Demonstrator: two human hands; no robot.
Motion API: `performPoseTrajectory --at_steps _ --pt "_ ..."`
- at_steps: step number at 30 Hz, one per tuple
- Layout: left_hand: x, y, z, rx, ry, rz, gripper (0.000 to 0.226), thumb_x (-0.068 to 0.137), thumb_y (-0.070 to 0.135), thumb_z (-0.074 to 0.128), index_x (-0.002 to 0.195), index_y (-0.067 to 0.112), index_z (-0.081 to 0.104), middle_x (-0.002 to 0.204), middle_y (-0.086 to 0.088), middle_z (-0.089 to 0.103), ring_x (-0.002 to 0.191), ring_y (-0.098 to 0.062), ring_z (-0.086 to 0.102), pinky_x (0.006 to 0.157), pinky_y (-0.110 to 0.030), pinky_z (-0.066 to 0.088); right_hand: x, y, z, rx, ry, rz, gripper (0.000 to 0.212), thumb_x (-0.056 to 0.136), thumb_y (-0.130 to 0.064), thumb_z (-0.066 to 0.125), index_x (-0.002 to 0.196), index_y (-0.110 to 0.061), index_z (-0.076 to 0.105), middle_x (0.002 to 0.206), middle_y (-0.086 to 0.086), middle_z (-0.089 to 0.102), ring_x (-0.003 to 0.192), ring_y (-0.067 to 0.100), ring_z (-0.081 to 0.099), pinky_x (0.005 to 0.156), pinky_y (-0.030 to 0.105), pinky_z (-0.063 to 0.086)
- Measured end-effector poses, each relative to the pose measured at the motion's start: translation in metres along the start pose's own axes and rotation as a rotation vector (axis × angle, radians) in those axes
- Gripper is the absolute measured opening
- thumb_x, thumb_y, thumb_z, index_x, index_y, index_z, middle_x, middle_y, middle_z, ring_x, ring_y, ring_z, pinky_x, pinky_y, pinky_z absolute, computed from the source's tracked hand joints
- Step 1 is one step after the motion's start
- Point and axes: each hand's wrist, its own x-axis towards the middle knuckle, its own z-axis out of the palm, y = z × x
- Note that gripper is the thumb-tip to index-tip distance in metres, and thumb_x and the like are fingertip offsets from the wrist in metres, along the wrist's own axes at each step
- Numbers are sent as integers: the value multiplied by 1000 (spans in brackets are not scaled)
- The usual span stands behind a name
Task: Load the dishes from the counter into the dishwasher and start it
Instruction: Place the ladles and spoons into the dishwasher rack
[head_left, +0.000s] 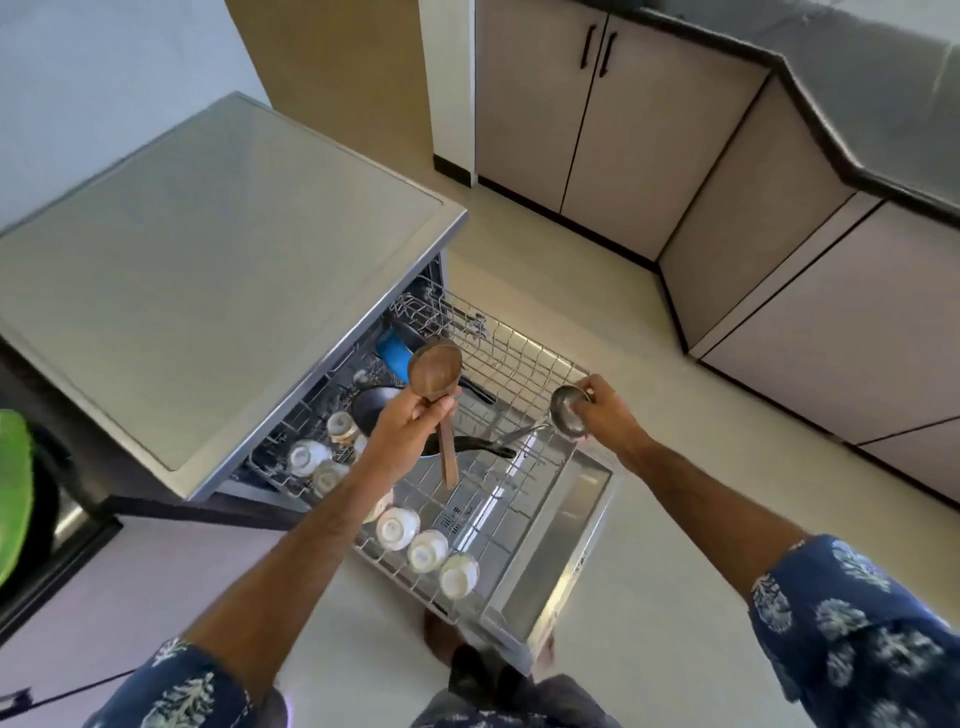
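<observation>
A brown wooden spoon (435, 370) is gripped by the left hand (410, 426); at three o'clock, a steel ladle (567, 411) is pinched by the right hand (608, 413), above the wire dishwasher rack (519, 358).

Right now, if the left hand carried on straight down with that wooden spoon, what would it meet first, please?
Probably the black pan in the pulled-out rack, lying just below the wooden spoon that the left hand grips; depth is unclear.
</observation>
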Motion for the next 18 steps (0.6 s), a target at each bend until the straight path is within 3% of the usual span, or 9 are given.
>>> performPoseTrajectory --at_steps 3,7,9,12,18 --pt "14 -13 -2 -11 -19 6 29 85 44 66 108 27 68 98 -4 76 103 -24 70 96 -55 54 12 -5 -12 -22 63 -55 25 96 -5 46 116 -18 53 111 3 60 95 19 60 67 25 46" --pt "22 -27 4 -7 -24 9 14 94 31 63 107 30 68 97 -1 76 101 -21 71 94 -58 54 36 -7 -21 -85 108 -90 25 95 -2 46 114 -17 53 99 0 61 86 14 59 63 25 47" --pt "26 -33 7 -8 -6 -3 18 93 36 65 109 30 67 100 -1 76 102 -20 72 96 -57 53 52 -5 -26 -125 136 -99 23 96 -6 48 114 -19 53 98 3 63 86 22 63 66 35 55" --pt "36 -42 14 3 31 -35 13 97 22 62 110 23 65 100 2 77 102 -17 72 97 -56 53 82 0 -28 -191 130 -139 17 98 -15 52 114 -21 54 99 7 66 86 25 67 73 45 58" --pt "54 -47 45 65 161 -83 20 91 33 62 109 25 68 98 -3 77 101 -20 72 97 -51 54 146 10 -27 -224 183 -314 20 99 -29 57 113 -14 57 99 2 66 75 13 64 58 26 53"
